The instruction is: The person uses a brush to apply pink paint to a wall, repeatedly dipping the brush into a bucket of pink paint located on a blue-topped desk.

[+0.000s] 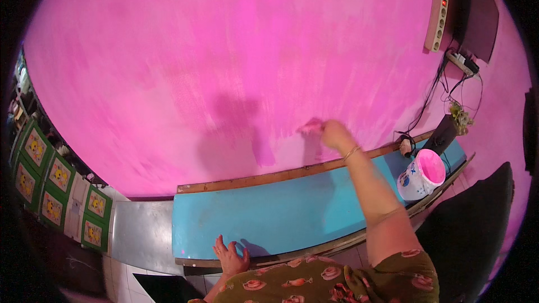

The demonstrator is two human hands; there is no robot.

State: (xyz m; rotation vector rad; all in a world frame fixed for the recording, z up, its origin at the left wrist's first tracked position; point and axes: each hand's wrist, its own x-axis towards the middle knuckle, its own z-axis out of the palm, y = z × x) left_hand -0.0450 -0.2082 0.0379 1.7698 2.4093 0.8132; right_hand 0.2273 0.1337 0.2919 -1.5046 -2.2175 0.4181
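Note:
My right hand point(335, 134) is closed around a paintbrush point(310, 126), blurred and loaded with pink paint, at the lower part of the pink wall point(269, 71). Darker, wetter-looking strokes run up the wall above it. With fingers spread, my left hand point(230, 256) rests at the near edge of the blue tabletop point(261, 214), holding nothing. A white plastic bucket point(412, 181), pink with paint inside, stands on the right end of that tabletop.
Beyond the bucket are a dark box point(438, 134), artificial flowers point(461, 118) and loose black cables point(427, 103). A power strip point(438, 19) hangs upper right. A metal surface point(143, 235) and green drawers point(59, 172) stand left; a black chair back point(467, 219) is at right.

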